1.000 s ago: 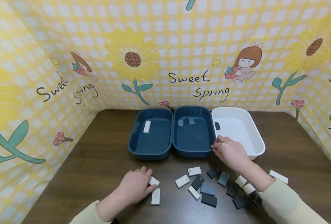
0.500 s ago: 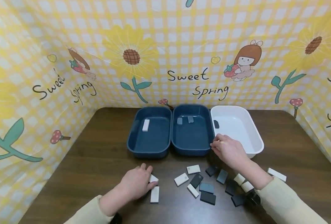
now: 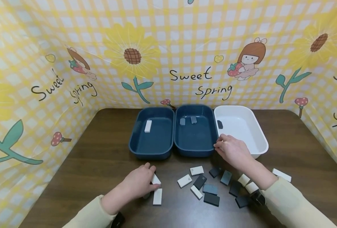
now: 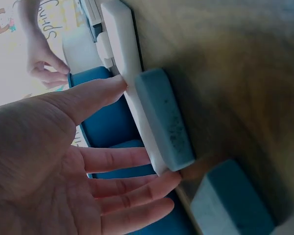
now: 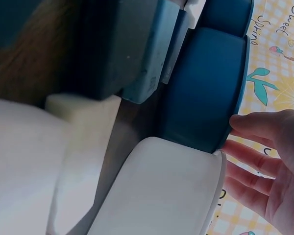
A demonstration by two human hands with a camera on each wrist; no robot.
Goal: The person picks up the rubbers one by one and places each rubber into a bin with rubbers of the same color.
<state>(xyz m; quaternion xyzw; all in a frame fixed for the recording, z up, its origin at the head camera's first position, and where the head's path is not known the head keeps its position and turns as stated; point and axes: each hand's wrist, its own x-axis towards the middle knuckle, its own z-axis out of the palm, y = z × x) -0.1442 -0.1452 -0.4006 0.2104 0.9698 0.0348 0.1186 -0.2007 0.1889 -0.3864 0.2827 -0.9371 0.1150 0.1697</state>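
Observation:
In the head view, my left hand [image 3: 138,182] is low over the table beside a small white block [image 3: 156,180]. Its thumb is by the block's near end and its index finger by the far end. The left wrist view shows the fingers nearly straight, close to a blue-grey block [image 4: 164,120]. A second white block [image 3: 157,197] lies just below the thumb. My right hand [image 3: 234,152] pinches the near right rim of the middle blue bin [image 3: 195,154], where it meets the white bin [image 3: 260,155]. In the right wrist view, the thumb rests at that rim.
The left blue bin [image 3: 150,155] holds one white block [image 3: 148,126]; the middle bin has two grey blocks. A dark block [image 3: 220,124] is in the white bin. Several white, dark and blue-grey blocks, including a dark one [image 3: 211,199], lie scattered before the bins.
My left hand's fingers have shifted slightly, showing more of the white block. The right hand keeps its place at the bin rim. The head view has tilted a little.

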